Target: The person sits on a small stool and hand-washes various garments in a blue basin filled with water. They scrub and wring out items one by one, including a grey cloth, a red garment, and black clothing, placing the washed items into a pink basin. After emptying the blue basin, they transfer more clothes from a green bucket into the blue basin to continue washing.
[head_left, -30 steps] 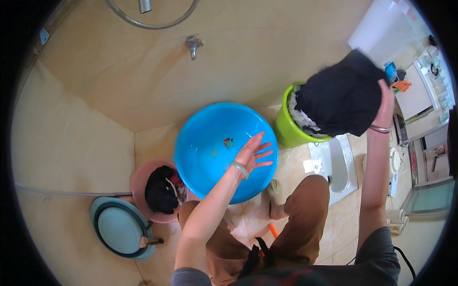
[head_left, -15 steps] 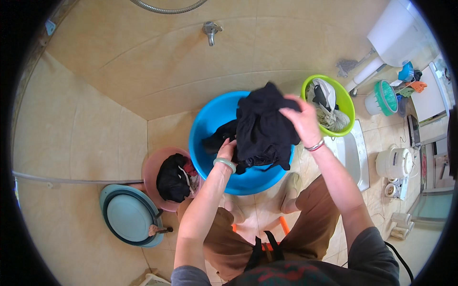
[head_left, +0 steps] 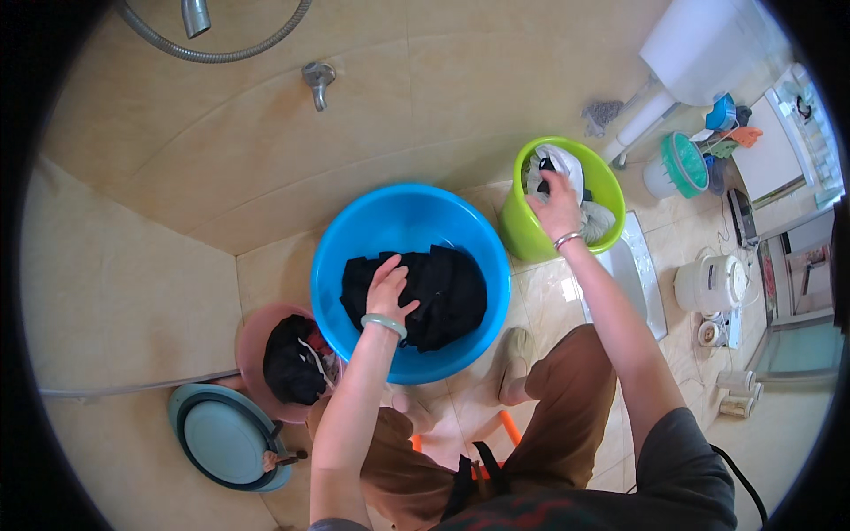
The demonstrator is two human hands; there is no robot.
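Note:
Dark clothes [head_left: 447,296] lie heaped in the blue tub [head_left: 323,274] in front of me. Just over the heap is my left hand [head_left: 388,290], its fingers spread and holding nothing, with a pale green bangle at the wrist. At the lime green bucket [head_left: 613,173], my right hand [head_left: 558,211] reaches over the rim, thumb apart from the fingers. Its fingertips are at a small black piece of cloth and a white garment [head_left: 567,165]. Beside these a greyish garment [head_left: 598,221] lies in the same bucket. The fingertips are partly lost against the dark cloth.
A pink basin [head_left: 257,350] with dark and red clothes stands at the left, near a folded grey-blue basin [head_left: 226,442]. A wall tap [head_left: 319,84] juts out ahead. A white squat toilet [head_left: 639,274] lies right of the bucket, near a small lined bin [head_left: 666,173].
The dark garment I held up now lies in the blue tub. My left hand has opened. My right hand has moved from that garment into the green bucket. The view has shifted right.

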